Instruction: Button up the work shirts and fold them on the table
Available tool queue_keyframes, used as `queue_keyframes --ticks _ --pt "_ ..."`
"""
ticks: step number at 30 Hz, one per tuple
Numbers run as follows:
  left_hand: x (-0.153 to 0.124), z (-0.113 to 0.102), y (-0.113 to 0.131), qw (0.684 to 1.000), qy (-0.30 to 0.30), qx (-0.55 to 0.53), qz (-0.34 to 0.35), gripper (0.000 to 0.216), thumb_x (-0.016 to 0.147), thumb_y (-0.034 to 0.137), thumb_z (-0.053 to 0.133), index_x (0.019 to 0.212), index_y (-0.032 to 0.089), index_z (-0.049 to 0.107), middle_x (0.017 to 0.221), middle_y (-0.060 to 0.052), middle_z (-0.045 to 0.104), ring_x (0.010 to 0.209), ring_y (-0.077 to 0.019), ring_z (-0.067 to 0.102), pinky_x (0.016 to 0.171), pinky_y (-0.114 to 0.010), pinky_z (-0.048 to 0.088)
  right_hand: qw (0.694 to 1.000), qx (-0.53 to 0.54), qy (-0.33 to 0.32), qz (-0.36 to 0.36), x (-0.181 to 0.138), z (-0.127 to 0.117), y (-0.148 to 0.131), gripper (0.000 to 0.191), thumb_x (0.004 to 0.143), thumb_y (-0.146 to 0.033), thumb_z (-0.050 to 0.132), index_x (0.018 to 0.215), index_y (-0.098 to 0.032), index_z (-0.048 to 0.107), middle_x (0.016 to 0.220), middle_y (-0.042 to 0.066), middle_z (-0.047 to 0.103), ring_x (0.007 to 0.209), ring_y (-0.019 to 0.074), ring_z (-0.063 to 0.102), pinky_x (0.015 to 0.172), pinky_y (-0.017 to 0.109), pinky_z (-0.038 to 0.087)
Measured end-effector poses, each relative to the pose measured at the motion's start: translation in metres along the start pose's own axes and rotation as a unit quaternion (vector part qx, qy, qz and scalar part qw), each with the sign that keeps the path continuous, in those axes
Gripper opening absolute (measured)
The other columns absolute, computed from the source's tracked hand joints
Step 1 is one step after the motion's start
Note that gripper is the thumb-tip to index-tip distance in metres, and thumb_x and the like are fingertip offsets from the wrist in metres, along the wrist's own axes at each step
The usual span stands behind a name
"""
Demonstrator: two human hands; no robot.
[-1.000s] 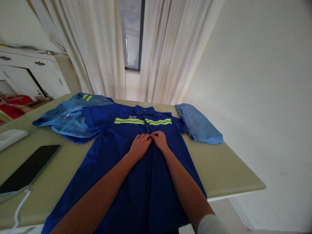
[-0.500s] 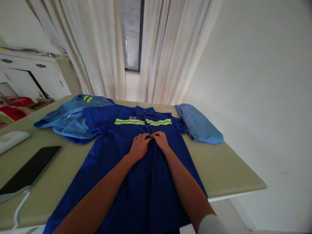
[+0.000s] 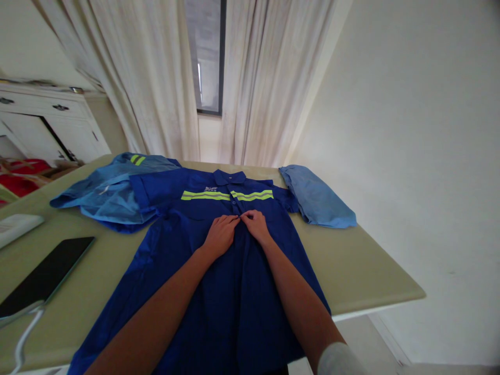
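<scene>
A dark blue work shirt (image 3: 219,291) with two yellow-green reflective stripes across the chest lies front up on the pale green table (image 3: 351,265), collar away from me. My left hand (image 3: 221,235) and my right hand (image 3: 253,225) meet on the shirt's front placket just below the stripes. Both have their fingers curled and pinched on the placket fabric, fingertips touching each other. The button under the fingers is hidden.
A lighter blue garment with reflective stripes (image 3: 109,190) lies bunched at the shirt's left shoulder; a folded light blue cloth (image 3: 316,200) lies at its right. A dark tablet (image 3: 42,276) with a white cable (image 3: 23,338) rests near the left edge. Curtains and a white cabinet (image 3: 47,125) stand behind.
My hands stay pinched together on the placket, having shifted only slightly up the shirt. The view has drifted a little.
</scene>
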State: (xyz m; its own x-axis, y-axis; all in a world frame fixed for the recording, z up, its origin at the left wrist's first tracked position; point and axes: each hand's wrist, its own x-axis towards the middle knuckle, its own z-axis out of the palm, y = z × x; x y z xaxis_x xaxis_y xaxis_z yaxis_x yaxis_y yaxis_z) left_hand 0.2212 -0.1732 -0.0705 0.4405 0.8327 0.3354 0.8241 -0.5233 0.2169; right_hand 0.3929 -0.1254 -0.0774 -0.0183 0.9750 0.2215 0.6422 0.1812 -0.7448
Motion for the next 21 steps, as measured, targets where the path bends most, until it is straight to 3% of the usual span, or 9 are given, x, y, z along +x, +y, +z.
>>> queue_keyframes --ticks 4,9,14,17,21 --pt "-0.004 0.003 -0.001 0.998 0.004 -0.004 -0.058 0.041 0.103 0.028 0.039 0.136 0.019 0.061 0.141 -0.012 0.064 0.132 -0.0263 0.057 0.114 -0.047 0.039 0.999 -0.042 0.012 -0.031 -0.005 0.004 0.0 0.011 0.083 -0.022 0.067 0.087 -0.022 0.077 0.09 0.002 0.072 0.079 0.0161 0.063 0.077 0.026 0.047" --pt "-0.001 0.018 -0.008 0.993 -0.034 0.017 -0.108 0.056 0.104 0.046 0.034 0.154 0.023 0.044 0.164 -0.009 0.039 0.152 -0.0296 0.033 0.123 -0.057 0.023 0.996 -0.068 0.014 -0.053 0.0 0.008 0.0 0.01 0.084 -0.021 0.065 0.088 -0.025 0.074 0.091 0.001 0.069 0.081 0.0163 0.061 0.079 0.027 0.046" --pt "0.026 0.024 -0.021 0.989 -0.043 0.019 -0.138 0.057 0.104 0.046 0.03 0.155 0.025 0.043 0.165 -0.008 0.037 0.153 -0.0292 0.032 0.123 -0.058 0.022 0.994 -0.065 0.005 -0.089 0.029 0.012 0.002 0.012 0.087 -0.019 0.06 0.088 -0.024 0.071 0.094 0.001 0.066 0.085 0.0169 0.06 0.084 0.028 0.047" --pt "0.041 0.024 -0.029 0.988 -0.028 0.014 -0.15 0.054 0.104 0.037 0.029 0.154 0.022 0.045 0.162 -0.009 0.042 0.151 -0.0279 0.037 0.123 -0.057 0.025 0.992 -0.06 0.025 -0.104 0.044 0.013 0.002 0.012 0.085 -0.02 0.061 0.093 -0.023 0.069 0.101 0.002 0.063 0.082 0.0162 0.059 0.083 0.029 0.047" --pt "0.051 0.023 -0.039 0.987 -0.007 -0.005 -0.162 0.05 0.1 0.025 0.036 0.147 0.018 0.053 0.155 -0.012 0.051 0.144 -0.0258 0.046 0.122 -0.052 0.03 0.992 -0.067 0.028 -0.108 0.042 0.014 -0.003 0.016 0.084 -0.025 0.063 0.099 -0.023 0.061 0.1 0.002 0.06 0.085 0.0177 0.057 0.083 0.03 0.047"
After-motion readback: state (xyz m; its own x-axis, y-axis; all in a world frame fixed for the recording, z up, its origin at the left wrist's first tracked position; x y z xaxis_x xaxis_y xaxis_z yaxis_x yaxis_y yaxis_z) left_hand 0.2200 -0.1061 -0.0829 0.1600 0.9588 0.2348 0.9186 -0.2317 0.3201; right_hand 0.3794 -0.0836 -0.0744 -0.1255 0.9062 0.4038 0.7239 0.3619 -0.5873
